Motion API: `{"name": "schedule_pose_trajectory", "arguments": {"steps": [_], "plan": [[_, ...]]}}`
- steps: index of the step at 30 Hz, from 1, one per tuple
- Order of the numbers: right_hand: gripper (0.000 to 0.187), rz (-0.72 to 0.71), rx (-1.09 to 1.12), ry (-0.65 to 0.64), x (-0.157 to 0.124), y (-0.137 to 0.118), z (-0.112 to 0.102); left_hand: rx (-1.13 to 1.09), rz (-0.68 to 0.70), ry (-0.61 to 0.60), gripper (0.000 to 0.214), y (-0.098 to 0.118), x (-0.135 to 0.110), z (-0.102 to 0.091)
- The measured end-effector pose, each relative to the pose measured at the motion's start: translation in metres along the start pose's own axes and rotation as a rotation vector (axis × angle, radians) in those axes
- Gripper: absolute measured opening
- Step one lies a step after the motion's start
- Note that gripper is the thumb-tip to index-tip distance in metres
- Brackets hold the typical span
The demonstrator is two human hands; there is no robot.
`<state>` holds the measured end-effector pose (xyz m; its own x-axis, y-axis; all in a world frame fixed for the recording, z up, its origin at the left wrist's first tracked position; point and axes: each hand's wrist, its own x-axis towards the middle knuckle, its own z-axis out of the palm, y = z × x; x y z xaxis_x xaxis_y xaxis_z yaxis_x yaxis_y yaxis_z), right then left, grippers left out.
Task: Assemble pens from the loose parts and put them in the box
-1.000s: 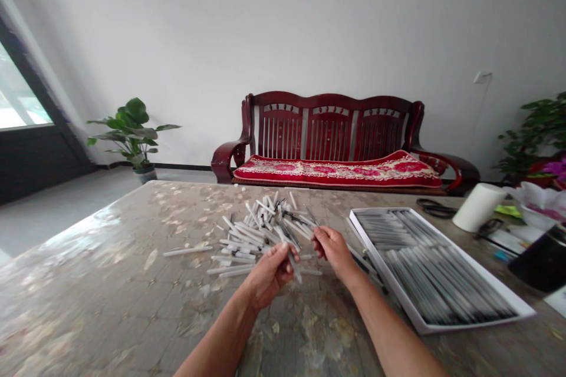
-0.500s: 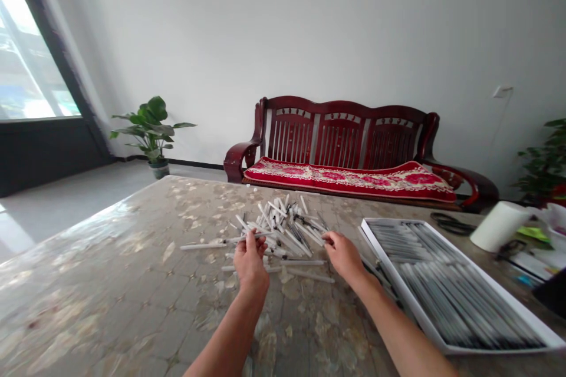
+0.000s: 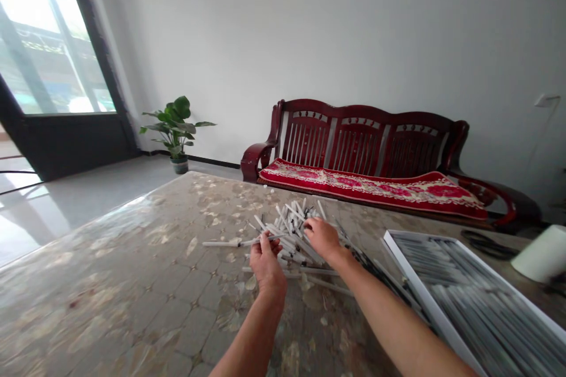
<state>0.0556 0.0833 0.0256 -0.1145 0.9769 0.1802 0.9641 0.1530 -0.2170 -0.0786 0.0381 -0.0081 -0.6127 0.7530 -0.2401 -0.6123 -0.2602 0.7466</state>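
Pinched between the thumb and fingers of my left hand (image 3: 267, 268) is a slim pen, pale with a dark section; part of it is hidden by the fingers. A white pen barrel (image 3: 220, 244) sticks out to the left, roughly in line with it. A loose heap of white and clear pen parts (image 3: 289, 215) with black bits lies just beyond my hands. My right hand (image 3: 323, 240) reaches over the heap's right side, its fingers bent together at the parts. Whatever is between those fingertips is too small and covered to make out.
Right of the heap stands a white shallow box (image 3: 409, 283) filled with rows of pens. Several dark pens (image 3: 391, 280) lie along its left side. Farther right are a black coiled item (image 3: 486, 244) and a white roll (image 3: 539, 253). A red wooden bench (image 3: 354, 141) stands behind the table.
My right hand has moved left, from the heap's right edge to over its parts. My left hand keeps its pinch on the pen. The view has turned left.
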Motion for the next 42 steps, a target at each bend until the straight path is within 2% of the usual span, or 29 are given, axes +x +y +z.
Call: {"name": "schedule_pose_trajectory", "arguments": {"steps": [4,9,18,20,24,29,34,42], "plan": [[0.02,0.033,-0.051,-0.041,0.013,-0.015,0.011,0.014,0.0,-0.001,0.029,-0.002,0.002,-0.002],[0.02,0.005,-0.091,-0.068,0.011,-0.019,0.014,0.026,-0.007,-0.024,0.033,-0.004,0.0,-0.001],[0.027,-0.041,-0.061,-0.039,-0.007,-0.003,0.01,0.139,-0.013,-0.094,0.039,-0.007,-0.005,-0.003],[0.026,-0.023,0.028,0.001,-0.013,0.005,0.011,0.149,-0.032,-0.112,0.04,-0.007,-0.007,-0.003],[0.017,-0.02,0.402,0.115,-0.028,0.02,0.012,0.156,-0.076,-0.148,0.042,-0.006,-0.012,0.001],[0.013,-0.067,0.686,0.145,-0.052,0.024,0.005,0.144,-0.127,-0.211,0.043,-0.006,-0.022,0.005],[0.013,-0.088,0.669,0.195,-0.066,0.023,-0.006,0.137,-0.176,-0.271,0.045,-0.005,-0.032,0.007],[0.017,-0.124,0.582,0.263,-0.081,0.028,-0.009,0.163,-0.2,-0.367,0.042,-0.009,-0.043,0.006]]}}
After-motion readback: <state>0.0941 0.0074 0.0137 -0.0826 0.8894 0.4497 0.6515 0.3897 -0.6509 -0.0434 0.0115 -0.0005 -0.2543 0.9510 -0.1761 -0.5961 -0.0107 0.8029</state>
